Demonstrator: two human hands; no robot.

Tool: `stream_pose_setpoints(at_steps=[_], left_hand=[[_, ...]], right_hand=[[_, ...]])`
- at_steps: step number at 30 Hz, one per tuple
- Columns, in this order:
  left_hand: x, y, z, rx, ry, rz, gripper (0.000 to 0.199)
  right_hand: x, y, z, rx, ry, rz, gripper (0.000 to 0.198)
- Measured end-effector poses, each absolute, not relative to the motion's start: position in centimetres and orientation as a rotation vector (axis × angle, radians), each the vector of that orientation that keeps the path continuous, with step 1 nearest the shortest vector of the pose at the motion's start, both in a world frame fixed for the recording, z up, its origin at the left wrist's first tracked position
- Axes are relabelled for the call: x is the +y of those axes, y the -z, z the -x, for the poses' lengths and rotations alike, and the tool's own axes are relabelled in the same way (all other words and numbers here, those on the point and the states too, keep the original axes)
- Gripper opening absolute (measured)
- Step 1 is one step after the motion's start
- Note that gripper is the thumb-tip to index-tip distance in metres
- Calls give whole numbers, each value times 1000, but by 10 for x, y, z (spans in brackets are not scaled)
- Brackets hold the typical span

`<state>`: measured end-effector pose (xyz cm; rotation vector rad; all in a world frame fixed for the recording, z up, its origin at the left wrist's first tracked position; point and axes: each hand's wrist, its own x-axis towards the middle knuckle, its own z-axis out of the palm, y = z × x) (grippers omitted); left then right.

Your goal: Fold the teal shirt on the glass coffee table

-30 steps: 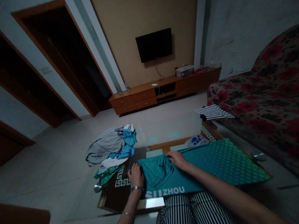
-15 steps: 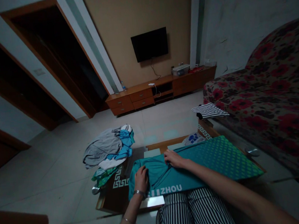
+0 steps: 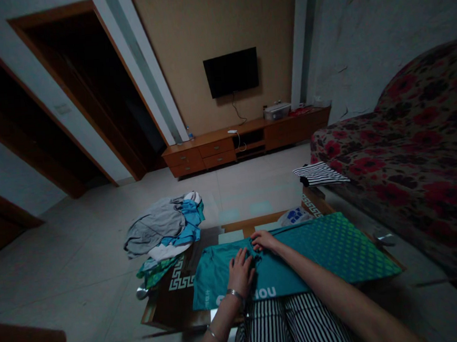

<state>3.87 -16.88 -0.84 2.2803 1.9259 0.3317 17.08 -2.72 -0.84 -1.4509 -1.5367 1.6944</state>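
Desk [image 3: 163,305] bottom centre of frame, clothes pile [image 3: 156,227] centre-left. Teal garment [image 3: 321,242] lies across desk, lower centre to lower right. Left hand [image 3: 242,272] on it, fingers loosely spread; right hand [image 3: 263,240] curled near far edge, can't tell if gripping.

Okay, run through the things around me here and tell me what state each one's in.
Teal garment: spread out, mostly flat, lettering partly covered.
Left hand: resting on the garment, fingers spread.
Right hand: on the garment, fingers bent.
Clothes pile: loose, unfolded.
Striped garment: lying flat, apparently folded.
TV: screen dark.
Cabinet drawers: shut.
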Motion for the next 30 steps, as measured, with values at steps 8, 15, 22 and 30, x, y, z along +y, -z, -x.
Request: stream_pose_setpoints(at_steps=[8,15,22,30], left_hand=[[-178,27,-46,1885,-300,-2269,52],[-175,20,-51,1915,-312,-2319,50],[-174,33,-52,1855,-244,-2380,52],[-177,35,-52,1797,-137,-2424,52]], right_hand=[[-18,7,-165,-1214,-1766,1463,21],[-17,17,-160,-1330,-1692,1496,20],[-2,27,-147,-1555,-1445,1621,19],[6,29,-139,-1719,-1011,1812,17]])
